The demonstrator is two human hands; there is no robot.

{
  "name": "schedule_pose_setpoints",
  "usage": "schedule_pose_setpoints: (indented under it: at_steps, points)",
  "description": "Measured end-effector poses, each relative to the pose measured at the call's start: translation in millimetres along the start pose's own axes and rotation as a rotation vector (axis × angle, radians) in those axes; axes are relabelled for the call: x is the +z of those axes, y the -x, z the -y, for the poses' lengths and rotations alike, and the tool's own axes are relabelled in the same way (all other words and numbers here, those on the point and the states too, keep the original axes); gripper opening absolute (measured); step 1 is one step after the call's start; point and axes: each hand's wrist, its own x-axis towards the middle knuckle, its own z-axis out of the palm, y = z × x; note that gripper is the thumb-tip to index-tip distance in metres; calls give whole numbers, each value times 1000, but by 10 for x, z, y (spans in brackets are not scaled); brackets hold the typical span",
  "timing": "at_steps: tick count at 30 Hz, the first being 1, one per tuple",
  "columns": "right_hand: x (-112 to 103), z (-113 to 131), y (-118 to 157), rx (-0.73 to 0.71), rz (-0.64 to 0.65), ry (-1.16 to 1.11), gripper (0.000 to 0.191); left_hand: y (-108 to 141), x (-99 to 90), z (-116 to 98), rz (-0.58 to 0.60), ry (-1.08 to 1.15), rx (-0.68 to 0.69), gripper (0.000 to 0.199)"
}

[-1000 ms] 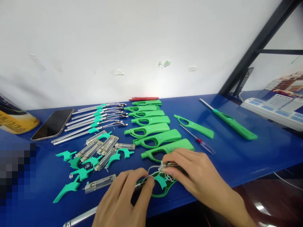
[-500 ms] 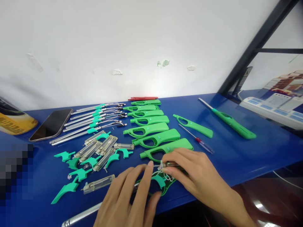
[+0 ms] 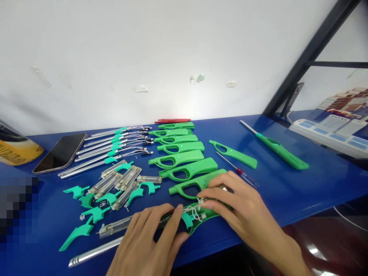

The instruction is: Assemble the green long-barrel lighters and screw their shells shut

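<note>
Right hand: fingers pinched on clear tank over green shell near counter front edge; left hand: fingers partly spread over metal tube, hold unclear; best keep white wires unpinched.

Phone left of tubes | screwdriver right of casing row

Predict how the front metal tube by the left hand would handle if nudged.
Probably stiff: the metal tube looks straight. Possibly slippery, given its smooth shine. Might roll, being rounded, though the left hand partly covers it.
</note>
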Motion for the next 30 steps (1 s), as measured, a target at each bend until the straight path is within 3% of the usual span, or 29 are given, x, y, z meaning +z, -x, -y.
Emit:
schedule_pose_setpoints:
  at_steps: [8, 15, 22, 30]
  points:
    - [-39, -6, 58, -18, 51, 69, 20, -6, 8, -42, -19, 21, -12, 40]
    - [-101, -59, 177, -22, 112, 60, 31, 30, 14, -58, 25, 26, 37, 64]
    - [-149, -60, 193, 64, 80, -142, 12, 19, 0, -36, 41, 22, 72, 60]
    - [-131, -102, 177, 49, 62, -131, 15, -6, 9, -90, 31, 0, 45, 55]
